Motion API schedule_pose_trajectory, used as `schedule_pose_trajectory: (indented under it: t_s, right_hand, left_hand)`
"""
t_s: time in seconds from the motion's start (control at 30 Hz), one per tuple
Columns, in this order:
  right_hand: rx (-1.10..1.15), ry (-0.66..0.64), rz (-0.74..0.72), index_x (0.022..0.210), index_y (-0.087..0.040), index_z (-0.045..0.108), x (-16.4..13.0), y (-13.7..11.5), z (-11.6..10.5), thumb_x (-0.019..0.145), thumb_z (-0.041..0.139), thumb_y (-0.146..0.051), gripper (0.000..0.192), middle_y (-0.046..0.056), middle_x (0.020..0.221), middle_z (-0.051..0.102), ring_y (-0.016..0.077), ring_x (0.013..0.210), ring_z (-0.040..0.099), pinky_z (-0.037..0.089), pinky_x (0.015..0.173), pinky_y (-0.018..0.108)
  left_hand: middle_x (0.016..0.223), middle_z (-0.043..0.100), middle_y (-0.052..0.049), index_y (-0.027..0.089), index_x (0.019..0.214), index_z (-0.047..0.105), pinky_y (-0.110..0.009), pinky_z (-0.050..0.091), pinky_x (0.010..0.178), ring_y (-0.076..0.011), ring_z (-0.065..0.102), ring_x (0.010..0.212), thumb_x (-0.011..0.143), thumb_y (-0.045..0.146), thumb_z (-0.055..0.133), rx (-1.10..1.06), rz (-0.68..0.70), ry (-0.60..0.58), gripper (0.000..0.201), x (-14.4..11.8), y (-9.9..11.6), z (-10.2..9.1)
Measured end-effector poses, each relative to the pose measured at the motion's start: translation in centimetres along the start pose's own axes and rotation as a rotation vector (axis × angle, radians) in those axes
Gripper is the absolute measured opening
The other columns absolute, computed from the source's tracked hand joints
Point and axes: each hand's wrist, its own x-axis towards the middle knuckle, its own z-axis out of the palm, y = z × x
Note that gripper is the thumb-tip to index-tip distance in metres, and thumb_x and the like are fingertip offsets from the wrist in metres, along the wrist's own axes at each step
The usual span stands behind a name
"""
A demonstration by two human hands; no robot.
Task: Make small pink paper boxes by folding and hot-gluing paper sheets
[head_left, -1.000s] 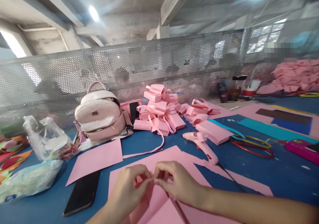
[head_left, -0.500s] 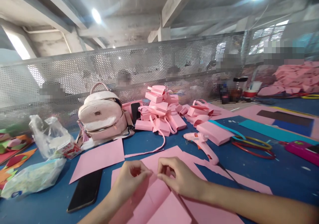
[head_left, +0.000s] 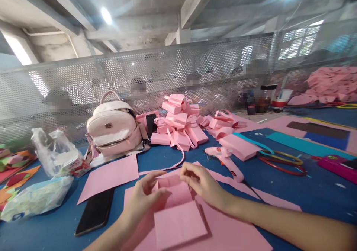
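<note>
Between my hands is a folded pink paper box [head_left: 180, 225], partly formed, with a flat panel toward me and raised flaps at its far end. My left hand [head_left: 147, 193] curves around the left flap, thumb on the inner side and fingers outside. At the far right corner, my right hand [head_left: 202, 184] pinches the flap edge between thumb and fingers. Larger pink sheets [head_left: 234, 228] lie beneath the box. Just beyond my right hand rests a pink hot glue gun [head_left: 227, 161] on its side, its dark cord running toward my right forearm.
On the blue table [head_left: 164, 161] stand a pale backpack [head_left: 114, 124] and a heap of pink paper boxes [head_left: 181, 122]. A black phone [head_left: 96, 212] lies left, partly under a pink sheet [head_left: 110, 176]. Plastic bags [head_left: 39, 199] sit far left, tape rolls [head_left: 284, 163] right. A perforated metal screen [head_left: 161, 68] stands behind.
My hands have moved apart from their close pinch at the middle. The box's end flaps now stand up between them, and its near panel has shifted left and lies flatter.
</note>
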Motion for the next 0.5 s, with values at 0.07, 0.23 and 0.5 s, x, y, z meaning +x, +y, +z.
schedule_pose_trajectory:
  t_s: [0.07, 0.23, 0.5]
  right_hand:
    - [-0.020, 0.061, 0.008, 0.077, -0.021, 0.050, 0.2, 0.6, -0.4, 0.096, 0.050, -0.032, 0.021, -0.004, 0.070, 0.050, 0.0136, 0.065, 0.046, 0.037, 0.062, 0.025]
    - [-0.083, 0.043, -0.015, 0.091, -0.022, 0.055, -0.1, 1.3, -0.4, 0.094, 0.051, -0.021, 0.005, 0.000, 0.088, 0.061, 0.0158, 0.078, 0.056, 0.043, 0.071, 0.027]
    - [-0.235, 0.009, -0.364, 0.095, -0.023, 0.063, -0.6, 1.0, -0.3, 0.097, 0.054, -0.014, 0.013, 0.004, 0.096, 0.066, 0.0198, 0.092, 0.058, 0.045, 0.081, 0.031]
  left_hand:
    - [0.078, 0.069, -0.003, 0.015, 0.095, 0.071, -0.026, 0.049, 0.066, -0.0149, 0.062, 0.067, 0.076, 0.048, 0.078, -0.130, -0.054, -0.002, 0.039, 0.1, -0.6, -0.2]
    - [0.060, 0.058, 0.000, 0.012, 0.072, 0.067, -0.021, 0.038, 0.056, -0.0119, 0.050, 0.058, 0.081, 0.060, 0.071, -0.109, -0.061, -0.031, 0.049, 0.0, -1.4, -0.5]
    - [0.060, 0.042, 0.004, 0.014, 0.062, 0.058, -0.022, 0.031, 0.056, -0.0104, 0.034, 0.058, 0.087, 0.062, 0.062, 0.044, -0.037, -0.152, 0.054, -1.1, -0.7, 0.5]
